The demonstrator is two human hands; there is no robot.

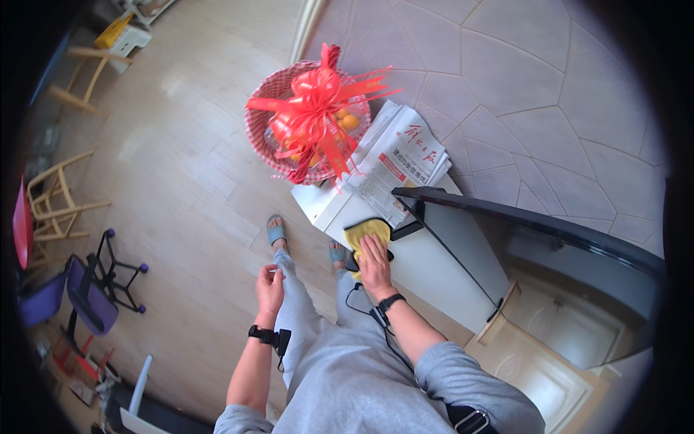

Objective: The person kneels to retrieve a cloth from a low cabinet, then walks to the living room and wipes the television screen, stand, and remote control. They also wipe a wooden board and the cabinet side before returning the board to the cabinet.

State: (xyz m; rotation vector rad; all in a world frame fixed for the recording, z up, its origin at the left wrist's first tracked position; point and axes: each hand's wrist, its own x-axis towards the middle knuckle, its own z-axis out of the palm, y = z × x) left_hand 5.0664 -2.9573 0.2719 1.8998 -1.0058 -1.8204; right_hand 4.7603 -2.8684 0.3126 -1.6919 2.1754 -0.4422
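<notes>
My right hand [374, 266] lies nearly flat, fingers together, on a yellow cloth with a dark edge [358, 233], holding it against the top of a white cabinet [428, 271]. Just beyond the cloth is the black stand foot [407, 230] of a large flat-screen television [520, 222]. A dark object, partly hidden, shows by the cloth and my fingers. My left hand [270, 287] hangs in the air over the floor beside my leg, its fingers loosely curled and nothing visible in them. Folded newspapers [398, 157] bearing print lie on the cabinet's far end.
A red-checked basket [260, 130] with a big red ribbon bow [314, 103] and orange fruit stands past the cabinet's end, by the newspapers. A stone-patterned wall [520, 87] runs behind. Wooden chairs [59, 200] and a purple swivel chair [92, 298] stand at left.
</notes>
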